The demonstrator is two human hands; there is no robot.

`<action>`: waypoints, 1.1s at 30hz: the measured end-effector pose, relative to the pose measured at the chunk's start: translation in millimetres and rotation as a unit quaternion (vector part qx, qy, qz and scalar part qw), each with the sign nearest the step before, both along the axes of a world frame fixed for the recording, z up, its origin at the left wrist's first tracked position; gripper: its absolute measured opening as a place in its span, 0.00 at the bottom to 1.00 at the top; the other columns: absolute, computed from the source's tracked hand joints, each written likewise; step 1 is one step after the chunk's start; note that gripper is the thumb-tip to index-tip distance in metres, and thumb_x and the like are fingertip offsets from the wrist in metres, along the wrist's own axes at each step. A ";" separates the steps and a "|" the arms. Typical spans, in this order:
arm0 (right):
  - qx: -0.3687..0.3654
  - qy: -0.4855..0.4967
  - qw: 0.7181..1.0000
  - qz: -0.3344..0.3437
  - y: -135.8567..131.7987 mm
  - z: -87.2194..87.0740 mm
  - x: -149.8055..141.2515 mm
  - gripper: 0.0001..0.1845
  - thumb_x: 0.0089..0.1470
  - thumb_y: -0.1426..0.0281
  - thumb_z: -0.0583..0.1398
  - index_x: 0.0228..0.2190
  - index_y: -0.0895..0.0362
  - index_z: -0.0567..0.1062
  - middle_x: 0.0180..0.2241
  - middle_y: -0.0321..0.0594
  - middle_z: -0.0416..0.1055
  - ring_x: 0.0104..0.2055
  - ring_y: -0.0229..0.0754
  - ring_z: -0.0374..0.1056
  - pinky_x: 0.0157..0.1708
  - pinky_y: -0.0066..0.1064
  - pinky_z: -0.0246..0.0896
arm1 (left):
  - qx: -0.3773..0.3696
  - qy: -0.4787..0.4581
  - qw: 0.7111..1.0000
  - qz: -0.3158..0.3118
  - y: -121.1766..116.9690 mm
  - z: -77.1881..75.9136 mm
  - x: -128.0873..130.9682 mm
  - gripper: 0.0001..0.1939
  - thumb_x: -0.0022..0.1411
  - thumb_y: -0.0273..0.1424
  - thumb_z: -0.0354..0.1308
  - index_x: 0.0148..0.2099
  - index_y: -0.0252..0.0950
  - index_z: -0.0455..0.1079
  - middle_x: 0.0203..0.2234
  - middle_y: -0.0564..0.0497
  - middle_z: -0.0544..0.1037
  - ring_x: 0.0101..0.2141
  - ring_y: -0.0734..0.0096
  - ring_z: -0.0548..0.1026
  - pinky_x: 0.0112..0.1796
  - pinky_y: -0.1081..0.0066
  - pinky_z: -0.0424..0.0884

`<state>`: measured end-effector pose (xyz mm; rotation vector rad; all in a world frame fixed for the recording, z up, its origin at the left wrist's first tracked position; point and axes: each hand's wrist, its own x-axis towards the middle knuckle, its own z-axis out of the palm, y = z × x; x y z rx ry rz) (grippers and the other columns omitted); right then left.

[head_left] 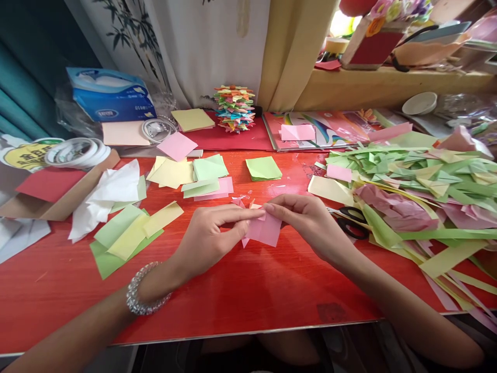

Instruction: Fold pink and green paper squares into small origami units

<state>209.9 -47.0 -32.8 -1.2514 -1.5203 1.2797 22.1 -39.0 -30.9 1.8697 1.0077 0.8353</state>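
Both my hands meet over the middle of the red table [240,290]. A small pink paper square [267,230], partly folded, is held between them. My left hand [212,235], with a beaded bracelet at the wrist, pinches the paper's left edge between thumb and forefinger. My right hand [306,220] pinches its upper right edge. Small folded pink pieces [241,201] lie just behind my fingers. Black-handled scissors [351,220] rest on the table right beside my right hand.
Green, yellow and pink paper squares [194,173] lie behind my hands, more at the left [128,235]. A heap of paper strips and offcuts [423,191] covers the right side. A colourful folded-paper stack [235,109], tape rolls [77,151], a tissue box [111,96] and crumpled tissue [108,199] sit at the back and left.
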 end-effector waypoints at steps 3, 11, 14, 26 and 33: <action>0.052 -0.065 0.997 -0.003 -1.5 -1.2 -1.2 0.13 0.55 0.63 0.56 0.27 0.58 0.73 0.24 0.35 0.69 0.27 0.34 0.63 0.25 0.25 0.56 | -0.076 -0.030 0.996 0.022 0.5 1.6 2.5 0.09 0.60 0.33 0.54 0.41 0.38 0.73 0.36 0.53 0.78 0.37 0.69 0.75 0.36 0.74 0.71; 0.086 -0.095 0.992 -0.006 -4.0 -5.2 -5.4 0.11 0.54 0.63 0.56 0.29 0.56 0.74 0.29 0.36 0.73 0.30 0.36 0.65 0.29 0.27 0.57 | -0.146 -0.006 0.989 0.008 4.0 -0.5 4.3 0.11 0.60 0.38 0.55 0.33 0.38 0.73 0.28 0.54 0.76 0.30 0.73 0.71 0.32 0.75 0.66; 0.066 -0.035 0.997 0.007 -3.2 -4.8 -4.5 0.09 0.54 0.64 0.57 0.32 0.56 0.74 0.32 0.37 0.74 0.34 0.38 0.67 0.33 0.27 0.60 | -0.152 -0.001 0.988 -0.007 4.4 1.0 2.8 0.11 0.60 0.37 0.54 0.32 0.37 0.74 0.27 0.54 0.75 0.30 0.73 0.71 0.32 0.74 0.65; 0.030 -0.073 0.997 0.019 -1.0 -5.5 -2.0 0.15 0.56 0.61 0.54 0.29 0.58 0.74 0.29 0.37 0.73 0.31 0.37 0.66 0.30 0.27 0.59 | -0.189 0.047 0.981 -0.012 5.9 1.7 4.2 0.14 0.59 0.40 0.55 0.28 0.35 0.68 0.23 0.56 0.70 0.27 0.74 0.67 0.31 0.72 0.62; 0.030 -0.040 0.998 0.041 0.6 -5.4 -1.5 0.11 0.53 0.63 0.58 0.31 0.57 0.75 0.31 0.37 0.74 0.33 0.38 0.68 0.33 0.27 0.61 | -0.177 0.053 0.982 -0.025 5.9 1.7 3.3 0.15 0.59 0.41 0.54 0.27 0.35 0.70 0.23 0.55 0.72 0.28 0.73 0.69 0.31 0.72 0.62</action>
